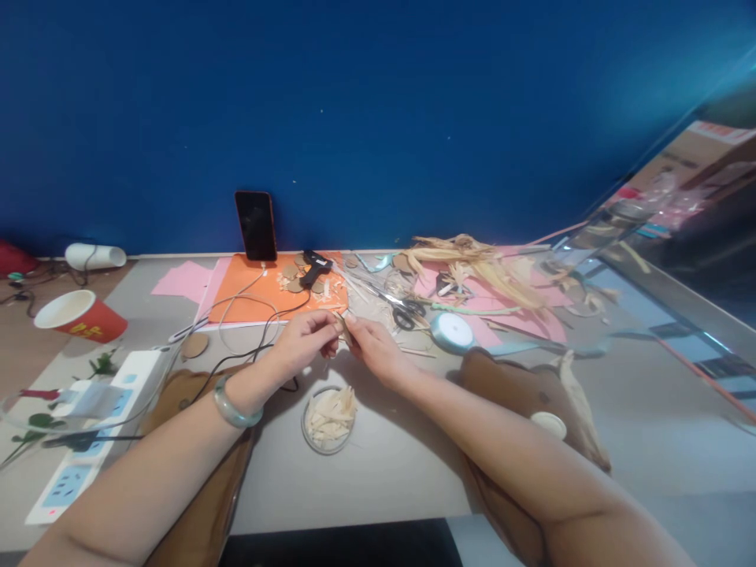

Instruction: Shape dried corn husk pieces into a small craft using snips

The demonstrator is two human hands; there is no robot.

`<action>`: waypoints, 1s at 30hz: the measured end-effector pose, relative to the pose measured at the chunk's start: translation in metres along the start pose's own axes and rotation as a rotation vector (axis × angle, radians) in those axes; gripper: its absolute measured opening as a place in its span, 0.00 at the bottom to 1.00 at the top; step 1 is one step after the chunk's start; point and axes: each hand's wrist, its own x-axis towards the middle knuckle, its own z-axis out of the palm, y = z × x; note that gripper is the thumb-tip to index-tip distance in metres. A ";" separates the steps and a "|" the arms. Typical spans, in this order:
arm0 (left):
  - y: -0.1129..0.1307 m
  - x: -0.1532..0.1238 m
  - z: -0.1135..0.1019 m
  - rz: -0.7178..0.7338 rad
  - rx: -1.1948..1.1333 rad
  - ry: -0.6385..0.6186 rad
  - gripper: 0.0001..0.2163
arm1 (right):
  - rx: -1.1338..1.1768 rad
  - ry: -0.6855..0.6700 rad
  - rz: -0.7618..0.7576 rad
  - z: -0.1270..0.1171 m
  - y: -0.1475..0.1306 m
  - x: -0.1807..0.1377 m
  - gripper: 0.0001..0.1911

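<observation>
My left hand (304,340) and my right hand (376,350) meet over the grey table (383,472), both pinched on a small tan strip of dried husk (344,327) held between their fingertips. A pale green bangle (235,405) circles my left wrist. Just below the hands sits a small clear round dish (328,420) filled with short pale husk pieces. Black-handled scissors (402,311) lie right of the hands. A black glue gun (314,268) rests on an orange sheet (260,295) beyond the left hand.
A dark phone (256,225) leans on the blue wall. A pile of dried husk (472,264) lies on pink paper (502,303) at right, beside a pale blue ribbon roll (452,331). At left are a red paper cup (79,316) and a white power strip (94,425). Brown pieces (531,394) flank my arms.
</observation>
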 end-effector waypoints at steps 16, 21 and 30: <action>0.001 -0.001 0.000 -0.020 -0.010 -0.011 0.15 | -0.008 0.009 0.039 0.000 -0.001 0.000 0.28; 0.002 -0.001 0.000 -0.007 -0.001 -0.014 0.14 | 0.001 0.017 0.056 0.001 -0.003 -0.001 0.28; 0.002 -0.001 0.000 -0.020 -0.002 0.003 0.13 | 0.042 0.095 0.095 0.003 -0.007 -0.001 0.29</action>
